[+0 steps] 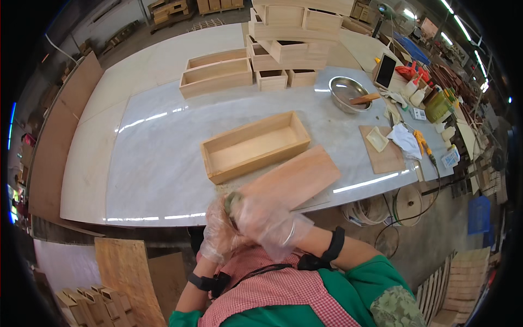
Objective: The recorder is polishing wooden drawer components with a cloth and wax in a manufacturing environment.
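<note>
Both of my hands wear clear plastic gloves and meet at the table's front edge. My left hand (217, 231) is closed around a crumpled olive-green piece of what looks like cloth (233, 202). My right hand (267, 224), a little smeared by motion, presses against the same piece from the other side, fingers closed; part of it is hidden between the gloves. Just beyond my right hand lies a flat reddish wooden board (297, 177), tilted towards the right. Behind it stands an open rectangular wooden box (256, 146), touching or nearly touching the board's far edge.
Pale wooden boxes (294, 52) are stacked at the back, beside two long ones (215, 76). A metal bowl (348, 95) holds a wooden-handled tool. To the right are a small tray (377, 139), a white cloth (406, 141), a yellow power tool (422, 143) and several bottles (417, 97).
</note>
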Demonstrator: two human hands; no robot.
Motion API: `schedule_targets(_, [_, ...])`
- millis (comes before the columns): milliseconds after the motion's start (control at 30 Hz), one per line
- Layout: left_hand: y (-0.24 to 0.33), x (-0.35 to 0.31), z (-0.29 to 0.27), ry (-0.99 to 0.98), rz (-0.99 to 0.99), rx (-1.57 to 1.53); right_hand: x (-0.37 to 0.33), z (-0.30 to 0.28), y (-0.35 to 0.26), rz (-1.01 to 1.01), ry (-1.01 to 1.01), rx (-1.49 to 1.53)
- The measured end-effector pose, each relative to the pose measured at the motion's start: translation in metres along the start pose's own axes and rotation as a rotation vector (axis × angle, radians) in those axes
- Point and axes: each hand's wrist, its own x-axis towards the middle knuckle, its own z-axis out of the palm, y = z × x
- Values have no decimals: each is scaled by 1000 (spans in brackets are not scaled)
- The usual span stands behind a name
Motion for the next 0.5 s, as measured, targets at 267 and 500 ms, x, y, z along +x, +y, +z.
schedule_targets(267, [-3,-6,1,32,2,273,-117,3,192,556,472,-578])
schedule_targets(500, [3,-4,-5,37,64,264,-23,20,40,116,136,-538])
